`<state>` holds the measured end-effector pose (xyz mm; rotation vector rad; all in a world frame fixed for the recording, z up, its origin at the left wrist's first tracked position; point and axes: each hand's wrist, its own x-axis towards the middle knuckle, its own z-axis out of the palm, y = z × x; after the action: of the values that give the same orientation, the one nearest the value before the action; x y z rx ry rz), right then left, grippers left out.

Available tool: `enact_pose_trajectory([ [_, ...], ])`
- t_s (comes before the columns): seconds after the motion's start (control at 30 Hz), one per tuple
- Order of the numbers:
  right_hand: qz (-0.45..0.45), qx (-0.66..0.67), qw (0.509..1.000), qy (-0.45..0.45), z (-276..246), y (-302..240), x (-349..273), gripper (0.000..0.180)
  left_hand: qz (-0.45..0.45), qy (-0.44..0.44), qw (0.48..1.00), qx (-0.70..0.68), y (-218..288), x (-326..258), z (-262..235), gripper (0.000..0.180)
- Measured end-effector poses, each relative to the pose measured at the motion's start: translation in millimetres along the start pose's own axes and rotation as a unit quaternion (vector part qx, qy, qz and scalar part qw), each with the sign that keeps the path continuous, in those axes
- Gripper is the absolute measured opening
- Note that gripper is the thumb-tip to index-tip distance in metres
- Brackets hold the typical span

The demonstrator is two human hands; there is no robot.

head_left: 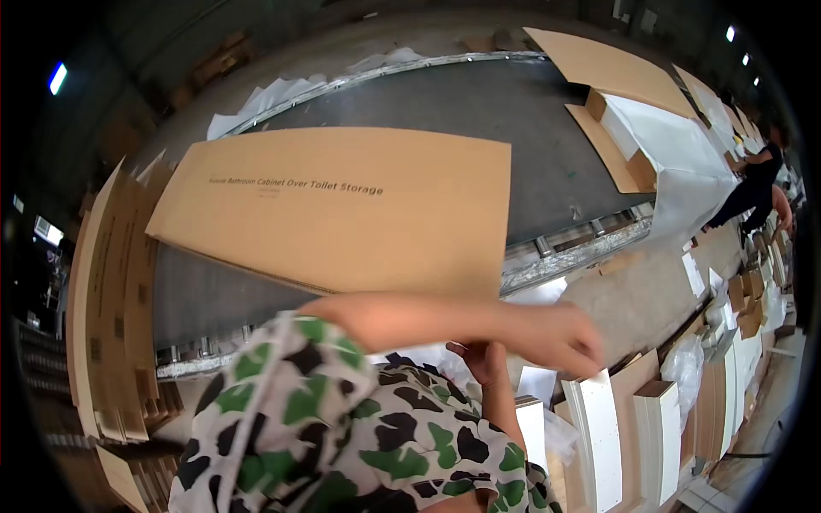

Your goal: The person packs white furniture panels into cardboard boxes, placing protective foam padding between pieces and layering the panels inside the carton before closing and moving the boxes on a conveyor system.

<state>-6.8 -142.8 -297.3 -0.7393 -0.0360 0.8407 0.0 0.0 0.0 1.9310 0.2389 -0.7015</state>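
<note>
Brown carton (359,227): 1 large printed line (297,185) (dark).

Brown carton (342,218), flat on conveyor (556,141)

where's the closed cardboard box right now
In the head view, the closed cardboard box lies left of centre on the dark conveyor belt, just beyond the left forearm, right of the upright cardboard stack.

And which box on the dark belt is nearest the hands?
The long brown carton with dark printing, its upper face lying flat. The other box, farther right, has flaps spread and white sheeting.
</note>
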Motion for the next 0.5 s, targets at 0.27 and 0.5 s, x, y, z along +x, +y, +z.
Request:
enact_pose_trajectory([
  [0.27, -0.070, -0.099, 0.988, 0.098, 32, -61, 16, 0.018, 0.157, 0.383, 0.819, 0.399, -280, -58, -129, 0.044],
  [0.5, -0.197, -0.164, 0.936, 0.241, 12, -183, 90, 0.020, 0.125, 0.521, 0.701, 0.470, -318, -45, -144, 0.019],
])
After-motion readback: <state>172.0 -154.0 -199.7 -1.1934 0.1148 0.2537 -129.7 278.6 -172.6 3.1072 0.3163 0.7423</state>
